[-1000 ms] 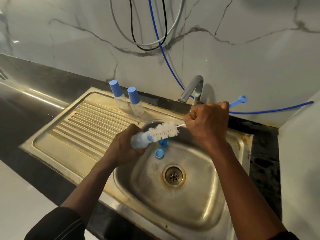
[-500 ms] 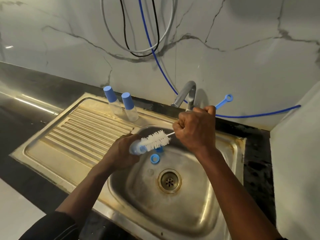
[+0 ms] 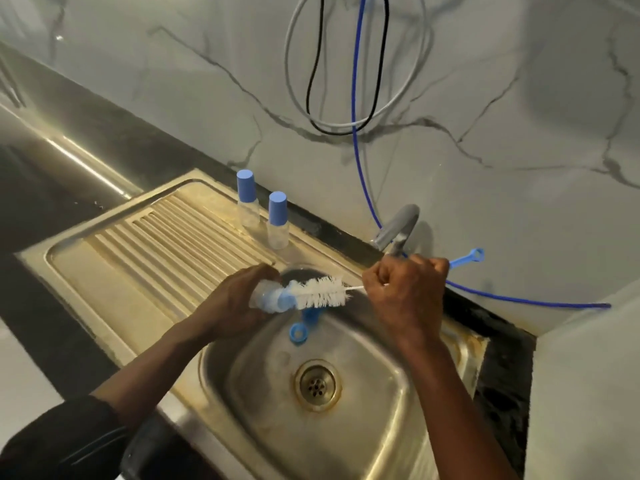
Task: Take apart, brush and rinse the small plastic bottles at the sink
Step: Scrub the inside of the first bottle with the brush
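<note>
Nothing readable in this one

No words, brand marks or numbers I can make out anywhere. The left capped bottle (image 3: 248, 211) and the right capped bottle (image 3: 277, 230) just show plain clear sides, the held bottle (image 3: 266, 298) is too blurred to tell, and the brush (image 3: 320, 292) has a blue handle that's too small for any lettering to show.
</note>
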